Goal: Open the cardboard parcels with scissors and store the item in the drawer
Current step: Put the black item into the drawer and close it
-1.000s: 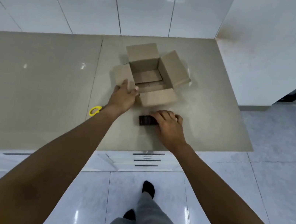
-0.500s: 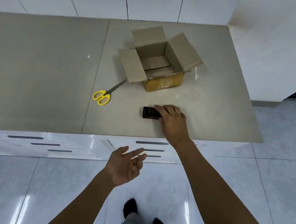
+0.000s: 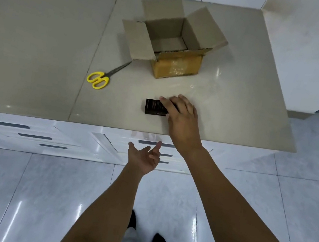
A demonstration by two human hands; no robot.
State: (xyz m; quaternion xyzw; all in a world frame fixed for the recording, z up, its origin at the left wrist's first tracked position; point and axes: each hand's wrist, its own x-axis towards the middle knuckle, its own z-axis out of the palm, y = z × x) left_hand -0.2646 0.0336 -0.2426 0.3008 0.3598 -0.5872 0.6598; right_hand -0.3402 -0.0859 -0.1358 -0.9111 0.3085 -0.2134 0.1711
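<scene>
Two hands now work at separate levels. My left hand (image 3: pixel 144 159) has left the cardboard parcel (image 3: pixel 173 43) and dropped below the counter (image 3: pixel 40 49) edge at lower centre, palm up, fingers spread, holding nothing, just in front of the top drawer handle (image 3: pixel 156 143). My right hand (image 3: pixel 182 117) has stayed on the counter at centre frame, fingers loosely curved over the right end of the black item (image 3: pixel 155 107); whether the grip is closed I cannot tell. The parcel stands open and apparently empty at upper centre, flaps splayed. The yellow-handled scissors (image 3: pixel 104 75), uncovered by the departing arm, lie left of the parcel, blades pointing at it. Judgement: cutting and unpacking are complete; the next step is to pull the drawer open, then lift the item into it.
</scene>
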